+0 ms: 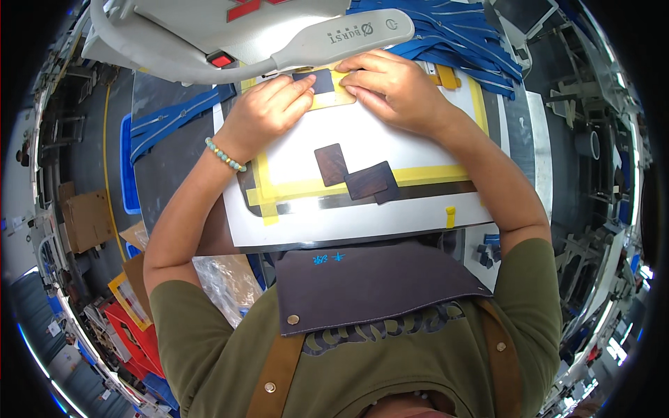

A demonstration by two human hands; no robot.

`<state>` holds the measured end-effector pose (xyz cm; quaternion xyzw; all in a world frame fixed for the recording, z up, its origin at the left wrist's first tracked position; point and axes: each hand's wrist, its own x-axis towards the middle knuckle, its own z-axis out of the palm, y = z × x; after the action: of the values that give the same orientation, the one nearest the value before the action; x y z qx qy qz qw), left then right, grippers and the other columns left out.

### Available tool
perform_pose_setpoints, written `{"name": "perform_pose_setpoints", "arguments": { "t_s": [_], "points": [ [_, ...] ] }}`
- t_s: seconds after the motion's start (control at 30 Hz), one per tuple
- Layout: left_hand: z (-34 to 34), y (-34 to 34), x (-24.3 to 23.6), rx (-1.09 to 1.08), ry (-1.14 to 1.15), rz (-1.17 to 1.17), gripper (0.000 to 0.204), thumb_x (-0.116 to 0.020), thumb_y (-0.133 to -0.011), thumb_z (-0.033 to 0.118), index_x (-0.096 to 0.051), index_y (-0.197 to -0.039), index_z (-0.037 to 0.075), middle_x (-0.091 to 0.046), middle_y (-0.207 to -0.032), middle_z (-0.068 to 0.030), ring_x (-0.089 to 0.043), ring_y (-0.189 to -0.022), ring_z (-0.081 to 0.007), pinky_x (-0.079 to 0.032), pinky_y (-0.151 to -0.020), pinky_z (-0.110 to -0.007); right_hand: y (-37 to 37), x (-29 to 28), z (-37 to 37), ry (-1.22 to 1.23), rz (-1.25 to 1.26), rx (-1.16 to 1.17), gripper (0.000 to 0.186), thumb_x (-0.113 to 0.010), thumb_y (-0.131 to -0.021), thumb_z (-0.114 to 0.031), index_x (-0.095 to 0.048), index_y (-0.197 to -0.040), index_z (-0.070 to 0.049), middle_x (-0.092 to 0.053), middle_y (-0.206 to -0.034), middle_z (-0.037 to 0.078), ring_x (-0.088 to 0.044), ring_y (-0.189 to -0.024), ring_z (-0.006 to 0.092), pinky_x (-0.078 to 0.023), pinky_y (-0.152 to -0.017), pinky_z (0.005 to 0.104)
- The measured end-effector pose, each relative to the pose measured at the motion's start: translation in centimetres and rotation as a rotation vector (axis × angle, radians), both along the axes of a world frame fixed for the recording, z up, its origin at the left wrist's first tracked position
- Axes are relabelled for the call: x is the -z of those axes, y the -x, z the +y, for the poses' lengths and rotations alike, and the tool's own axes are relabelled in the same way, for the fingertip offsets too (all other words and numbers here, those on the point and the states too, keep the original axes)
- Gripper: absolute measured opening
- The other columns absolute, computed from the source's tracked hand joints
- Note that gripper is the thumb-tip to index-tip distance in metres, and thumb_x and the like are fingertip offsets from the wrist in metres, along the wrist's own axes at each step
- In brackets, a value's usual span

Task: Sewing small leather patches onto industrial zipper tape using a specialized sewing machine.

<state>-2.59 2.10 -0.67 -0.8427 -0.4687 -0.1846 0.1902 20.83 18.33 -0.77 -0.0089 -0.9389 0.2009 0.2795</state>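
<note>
Under the lamp, a small dark rectangular patch (pixel 323 82) lies within a yellow plate (pixel 332 99). My left hand (pixel 273 108), with a beaded bracelet at its wrist, has bent fingers pressed on the patch's left side. At the plate's right edge, my right hand (pixel 397 87) pinches with thumb and fingers; its fingertips are partly covered by the plate's edge and each other. Nearer to me lie loose brown patches: one (pixel 331 165) by itself, and another (pixel 367 181) overlapping a dark one (pixel 387 193) beneath it.
A white machine head (pixel 230 31) and a grey lamp arm (pixel 341 38) hang over the far side. Blue zipper strips (pixel 453 42) pile up at the far right, and more (pixel 174 118) lie left. Yellow tape (pixel 432 174) borders the white work surface (pixel 390 146).
</note>
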Motion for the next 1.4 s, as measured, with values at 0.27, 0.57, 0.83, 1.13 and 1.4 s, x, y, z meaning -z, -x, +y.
{"name": "perform_pose_setpoints", "arguments": {
  "t_s": [0.27,0.57,0.83,1.13,1.4],
  "points": [
    [0.4,-0.1,-0.3,-0.012,0.007,-0.01,0.023,-0.075,-0.085,0.006,-0.076,-0.107,0.001,-0.078,-0.121,-0.0078,-0.072,-0.09,-0.0222,-0.062,-0.077,-0.033,0.0,0.0,0.6,-0.028,-0.023,-0.052,0.025,-0.074,-0.094,-0.006,-0.078,-0.118,-0.004,-0.076,-0.127,0.009,-0.07,-0.116,0.0285,-0.056,-0.099,0.0408],
    [0.7,-0.3,-1.1,-0.027,0.094,0.065,0.015,-0.075,-0.087,0.006,-0.072,-0.101,0.003,-0.078,-0.122,-0.0075,-0.073,-0.092,-0.0223,-0.062,-0.081,-0.033,0.1,0.6,0.9,-0.193,-0.039,-0.072,0.029,-0.075,-0.09,-0.011,-0.079,-0.119,-0.008,-0.074,-0.13,0.006,-0.066,-0.123,0.0243,-0.053,-0.101,0.041],
    [1.1,-0.5,-1.2,-0.015,0.104,0.044,0.013,-0.075,-0.087,0.006,-0.07,-0.099,0.004,-0.078,-0.12,-0.0069,-0.073,-0.093,-0.0219,-0.062,-0.083,-0.034,0.2,0.2,0.5,-0.255,-0.01,-0.072,0.027,-0.078,-0.088,-0.013,-0.077,-0.115,-0.008,-0.075,-0.121,0.005,-0.067,-0.121,0.0236,-0.053,-0.098,0.0401],
    [1.5,-1.2,-1.5,-0.033,0.108,0.129,0.024,-0.075,-0.079,0.004,-0.07,-0.102,0.005,-0.077,-0.114,-0.0055,-0.071,-0.091,-0.0184,-0.062,-0.08,-0.032,0.7,0.7,0.5,-0.294,-0.018,-0.078,0.024,-0.075,-0.089,-0.014,-0.076,-0.112,-0.008,-0.074,-0.12,0.004,-0.067,-0.119,0.0223,-0.053,-0.093,0.0373],
    [1.3,-0.9,-1.9,0.015,0.135,0.155,0.023,-0.074,-0.08,0.004,-0.067,-0.102,0.005,-0.076,-0.121,-0.0063,-0.07,-0.09,-0.0192,-0.062,-0.078,-0.032,0.5,1.3,-0.4,-0.331,0.034,-0.051,0.024,-0.073,-0.088,-0.011,-0.075,-0.112,-0.007,-0.074,-0.117,0.005,-0.067,-0.117,0.0223,-0.052,-0.092,0.036]
  ]
}}
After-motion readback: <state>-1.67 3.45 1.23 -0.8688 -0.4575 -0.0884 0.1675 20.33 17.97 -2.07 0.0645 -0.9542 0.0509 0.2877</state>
